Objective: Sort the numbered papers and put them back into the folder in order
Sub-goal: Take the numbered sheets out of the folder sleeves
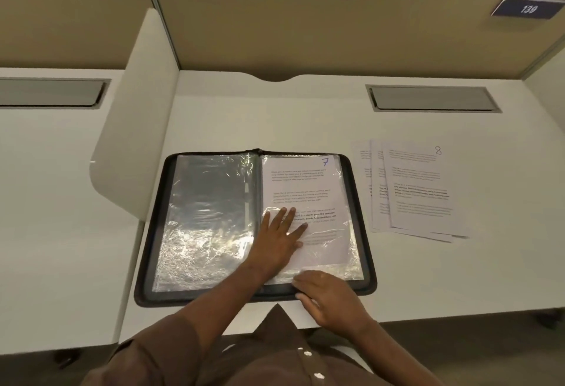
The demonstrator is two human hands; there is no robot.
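A black zip-around folder with clear plastic sleeves [368, 263] lies open on the white table [305, 116], its spine running near to far. The right-hand sleeve holds a white printed sheet marked with a blue "7" [308, 184] at its far right corner; the left-hand sleeve [211, 202] shows only crinkled, glossy plastic. The left hand [279, 240] lies flat on the lower part of sheet 7, fingers [289, 217] straight and spread, pressing the sleeve. The right hand [328, 297] rests at the folder's near edge, fingers curled at the sleeve's near border; whether they pinch it cannot be told. To the right of the folder, apart from it, lies a fanned stack of white printed sheets topped by one marked "8" [419, 190].
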